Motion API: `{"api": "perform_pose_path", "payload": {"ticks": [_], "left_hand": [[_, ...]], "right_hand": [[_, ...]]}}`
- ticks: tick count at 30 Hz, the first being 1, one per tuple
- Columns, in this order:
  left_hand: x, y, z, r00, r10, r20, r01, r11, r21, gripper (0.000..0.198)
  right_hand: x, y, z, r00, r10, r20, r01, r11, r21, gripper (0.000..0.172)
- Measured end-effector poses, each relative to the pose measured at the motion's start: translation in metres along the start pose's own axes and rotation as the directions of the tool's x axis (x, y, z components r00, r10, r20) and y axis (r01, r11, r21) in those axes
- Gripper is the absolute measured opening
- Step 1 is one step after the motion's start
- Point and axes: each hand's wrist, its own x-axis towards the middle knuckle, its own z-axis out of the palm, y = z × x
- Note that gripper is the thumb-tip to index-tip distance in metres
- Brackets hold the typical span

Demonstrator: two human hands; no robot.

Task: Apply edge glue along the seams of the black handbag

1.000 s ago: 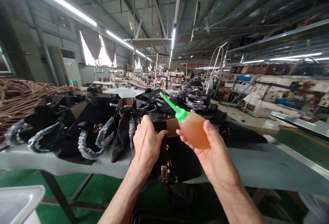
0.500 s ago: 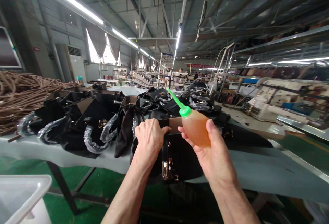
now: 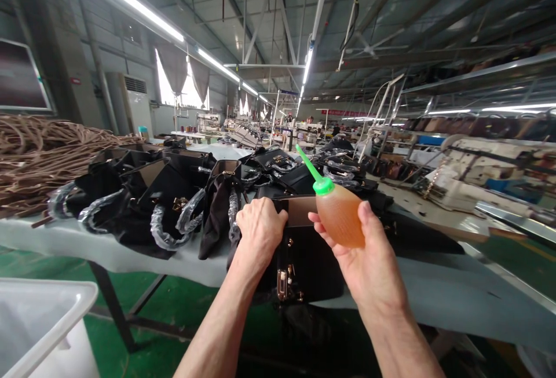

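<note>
My right hand (image 3: 376,259) is wrapped round a squeeze bottle (image 3: 341,216) of amber liquid, with a green cap and a long green nozzle tilted up to the left. Just left of it, my left hand (image 3: 260,224) grips the top edge of a black handbag (image 3: 315,262). The fingertips of that hand are hidden behind the bag. Gold-coloured metal fittings sit on the bag's dark panel, and a brown strip shows along its upper part. The bag hangs at the near edge of the table, between my forearms.
More black handbags (image 3: 163,184) with plastic-wrapped handles crowd the pale-covered table (image 3: 195,265). A heap of brown straps (image 3: 52,161) lies at the left. A white plastic bin (image 3: 73,331) stands at lower left. Sewing machines (image 3: 486,169) are on the right.
The view has shifted slightly, so the surroundings sit a little further right. Both hands keep their holds on the bag and the bottle, with the bottle at much the same height.
</note>
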Motion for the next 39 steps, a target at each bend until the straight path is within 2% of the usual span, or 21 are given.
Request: {"api": "perform_pose_path", "payload": {"ticks": [5,11,17,23,26,28,31,32,36,37,39], "left_hand": [[-0.01,-0.012,0.001,0.999,0.023,0.035,-0.018,0.988,-0.154,0.025],[-0.022,-0.023,0.013,0.999,-0.01,0.034,0.024,0.893,-0.449,0.018],[-0.055,-0.017,0.001,0.999,-0.008,-0.037,-0.01,0.891,-0.454,0.012],[-0.081,-0.005,-0.021,0.998,0.044,-0.055,-0.066,0.863,-0.502,0.002],[-0.083,-0.006,-0.024,0.991,0.015,-0.131,-0.091,0.797,-0.597,0.018],[-0.081,-0.008,-0.024,0.979,0.015,-0.206,-0.148,0.743,-0.653,0.022],[-0.072,-0.01,-0.027,0.95,0.096,-0.298,-0.277,0.701,-0.657,0.022],[-0.068,-0.009,-0.03,0.939,0.136,-0.316,-0.317,0.696,-0.644,0.023],[-0.048,-0.001,-0.054,0.896,0.352,-0.272,-0.443,0.653,-0.614,0.026],[-0.043,0.003,-0.062,0.874,0.423,-0.239,-0.475,0.639,-0.605,0.028],[-0.034,0.011,-0.077,0.801,0.578,-0.153,-0.55,0.611,-0.569,0.029]], "right_hand": [[-0.002,-0.003,0.001,1.0,0.018,-0.021,-0.017,0.999,0.042,0.036],[-0.008,-0.009,0.004,0.996,0.069,-0.06,-0.064,0.996,0.068,0.045],[-0.014,-0.019,0.004,0.99,0.049,-0.131,-0.045,0.998,0.033,0.046],[-0.024,-0.036,-0.023,0.964,0.111,-0.244,-0.105,0.994,0.036,0.053],[-0.036,-0.044,-0.039,0.947,0.192,-0.259,-0.173,0.98,0.093,0.059],[-0.047,-0.049,-0.044,0.912,0.299,-0.28,-0.261,0.951,0.165,0.056],[-0.06,-0.057,-0.045,0.844,0.47,-0.258,-0.402,0.873,0.277,0.047],[-0.064,-0.059,-0.045,0.836,0.496,-0.234,-0.425,0.856,0.294,0.046],[-0.076,-0.066,-0.056,0.885,0.455,-0.096,-0.424,0.874,0.237,0.046],[-0.079,-0.067,-0.061,0.895,0.443,-0.057,-0.423,0.881,0.21,0.045],[-0.085,-0.068,-0.072,0.897,0.441,0.009,-0.436,0.884,0.171,0.045]]}}
